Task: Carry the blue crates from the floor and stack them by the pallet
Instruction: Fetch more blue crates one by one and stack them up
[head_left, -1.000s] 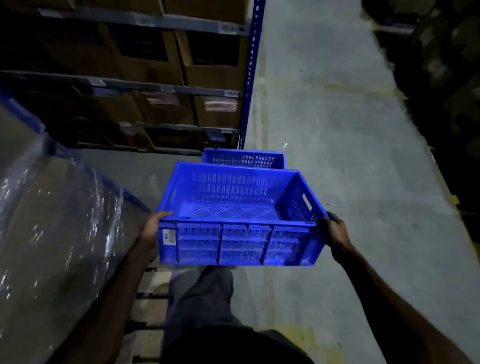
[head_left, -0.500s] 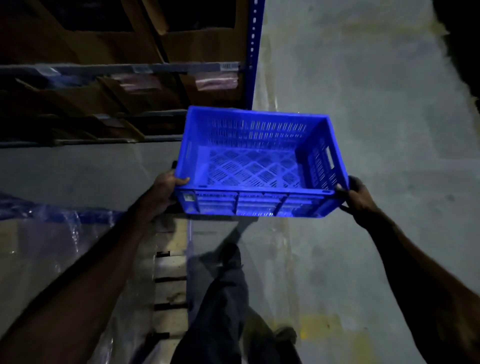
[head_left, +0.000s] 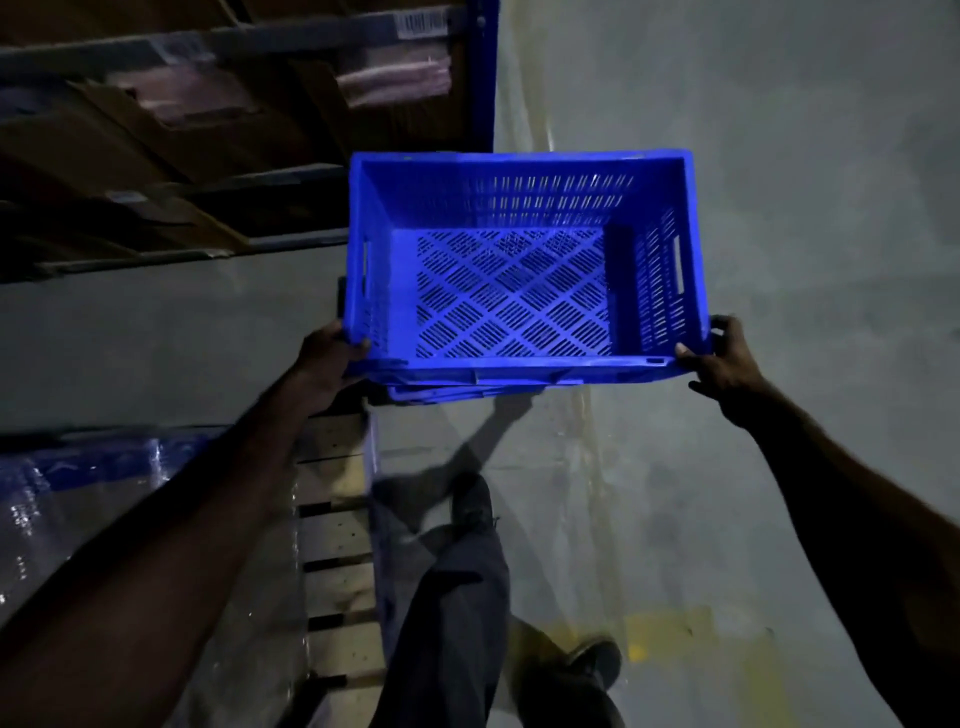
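Note:
An empty blue slotted crate (head_left: 519, 291) is held out in front of me, low over the floor. My left hand (head_left: 327, 358) grips its near left corner and my right hand (head_left: 724, 358) grips its near right corner. The rim of a second blue crate (head_left: 441, 392) shows just under the near edge, so the held crate sits on or just above it; I cannot tell whether they touch. The wooden pallet (head_left: 335, 519) lies at the lower left, right beside the crates.
A shrink-wrapped load (head_left: 78, 519) stands on the pallet at left. Blue steel racking (head_left: 480, 78) with cardboard boxes (head_left: 208, 119) fills the upper left. Concrete floor (head_left: 779, 156) stretches to the right. My legs and shoes (head_left: 467, 597) are below the crate.
I have stepped forward and lowered the crate over the crate that stood on the floor ahead. The view now looks straight down into it. Both hands keep their grip.

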